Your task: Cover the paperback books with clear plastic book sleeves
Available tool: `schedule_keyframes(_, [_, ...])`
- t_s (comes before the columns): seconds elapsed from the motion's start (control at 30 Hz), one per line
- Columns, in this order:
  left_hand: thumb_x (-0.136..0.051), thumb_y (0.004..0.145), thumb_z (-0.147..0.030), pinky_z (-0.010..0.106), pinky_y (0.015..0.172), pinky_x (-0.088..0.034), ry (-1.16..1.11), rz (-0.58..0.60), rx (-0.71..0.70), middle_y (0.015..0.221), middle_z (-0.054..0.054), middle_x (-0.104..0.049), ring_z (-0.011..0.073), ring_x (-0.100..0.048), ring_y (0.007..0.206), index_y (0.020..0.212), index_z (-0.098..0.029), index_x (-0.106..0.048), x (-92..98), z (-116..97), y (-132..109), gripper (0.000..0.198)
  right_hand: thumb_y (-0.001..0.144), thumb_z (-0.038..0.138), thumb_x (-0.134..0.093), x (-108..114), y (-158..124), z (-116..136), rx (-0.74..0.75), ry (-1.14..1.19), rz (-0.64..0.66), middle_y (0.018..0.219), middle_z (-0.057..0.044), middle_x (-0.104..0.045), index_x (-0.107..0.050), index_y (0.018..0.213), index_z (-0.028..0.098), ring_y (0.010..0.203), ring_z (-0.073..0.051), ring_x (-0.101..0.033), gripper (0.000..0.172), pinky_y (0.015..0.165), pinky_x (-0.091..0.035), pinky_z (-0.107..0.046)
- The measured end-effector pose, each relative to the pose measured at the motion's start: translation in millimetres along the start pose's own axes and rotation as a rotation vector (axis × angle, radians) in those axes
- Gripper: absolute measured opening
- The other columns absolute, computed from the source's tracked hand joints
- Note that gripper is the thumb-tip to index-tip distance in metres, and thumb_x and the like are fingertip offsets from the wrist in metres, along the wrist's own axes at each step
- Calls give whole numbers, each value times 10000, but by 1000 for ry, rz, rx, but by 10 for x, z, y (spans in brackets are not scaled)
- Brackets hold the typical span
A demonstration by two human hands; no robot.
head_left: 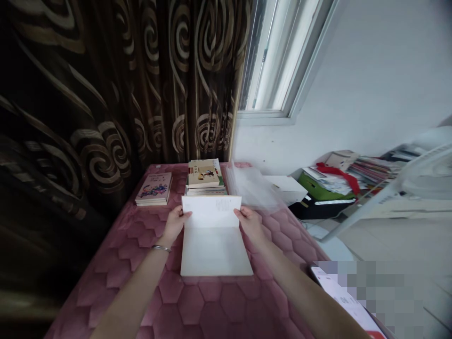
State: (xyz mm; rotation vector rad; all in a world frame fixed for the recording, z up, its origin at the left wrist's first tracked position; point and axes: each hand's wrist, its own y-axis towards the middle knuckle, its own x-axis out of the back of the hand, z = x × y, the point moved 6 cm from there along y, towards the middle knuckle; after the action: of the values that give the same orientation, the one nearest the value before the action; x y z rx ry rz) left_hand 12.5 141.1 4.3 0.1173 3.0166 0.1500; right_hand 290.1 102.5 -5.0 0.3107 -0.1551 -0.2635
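Note:
My left hand (174, 223) and my right hand (249, 224) grip the side edges of the upper half of an open white book (215, 252). The book's lower half lies flat on a pink quilted mattress (208, 301), while the upper page (212, 212) is raised and shows a small block of print. A bangle (161, 248) circles my left wrist. Beyond my hands is a stack of illustrated books (205, 176). A smaller stack of books (154, 189) lies further left, and a clear plastic sheet (250, 186) lies to the right.
A dark swirl-patterned curtain (106, 94) hangs along the left side, with a window (278, 61) beyond it. At right, a white box (286, 189) sits near a green bag (326, 186) and piled papers. A phone (344, 299) lies at lower right, partly blurred out.

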Motion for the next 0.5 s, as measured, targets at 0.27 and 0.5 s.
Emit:
schedule_keyframes(0.27, [-737,599,-413,263,660,-470,89,-4,-47,718,19,-708,168,-615,673,752,-164,-649,19,-3,19,305,759,564,-583,55,-32,-28,0,-57,-6,750,-37,-711,-667,764,192,690,-210,-613,381,634,-484,-302])
schedule_keyframes(0.5, [-675,674,-409,260,706,-471,172,39,-77,659,-6,-676,165,-596,679,686,-165,-661,76,-81,14,245,736,586,-583,77,16,-47,-20,-71,13,772,-30,-728,-693,762,206,716,-224,-631,397,675,-495,-320])
